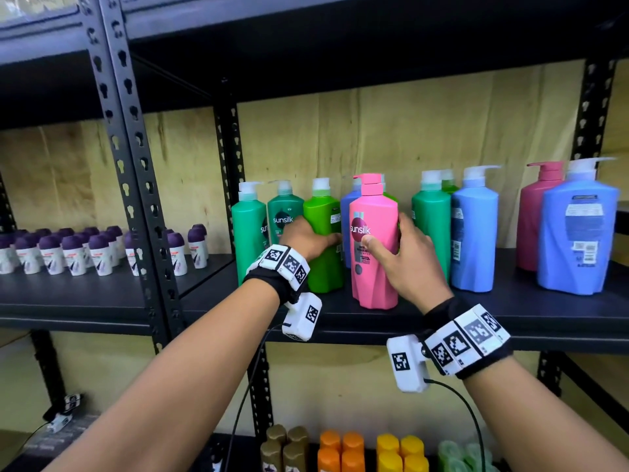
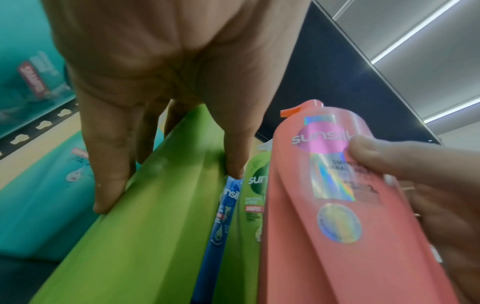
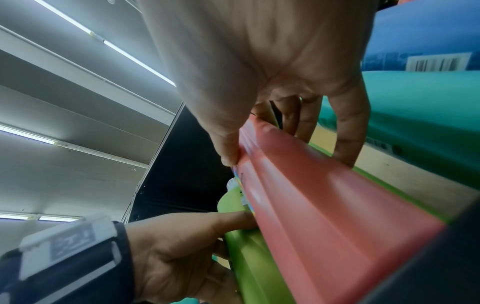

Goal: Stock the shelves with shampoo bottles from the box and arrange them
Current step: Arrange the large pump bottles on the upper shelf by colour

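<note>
A pink Sunsilk pump bottle stands upright near the front of the black shelf. My right hand grips it, thumb on the label and fingers round its right side; the same grip shows on the pink bottle in the right wrist view. Just left of it stands a bright green bottle, and my left hand holds it with fingers wrapped over its front and sides. In the left wrist view my fingers lie along the green bottle, with the pink bottle beside it.
More pump bottles line the shelf: teal ones at the left, a blue one behind the pink, green, blue, magenta and a big blue one at the right. Small purple-capped bottles fill the neighbouring shelf. A perforated upright post divides them.
</note>
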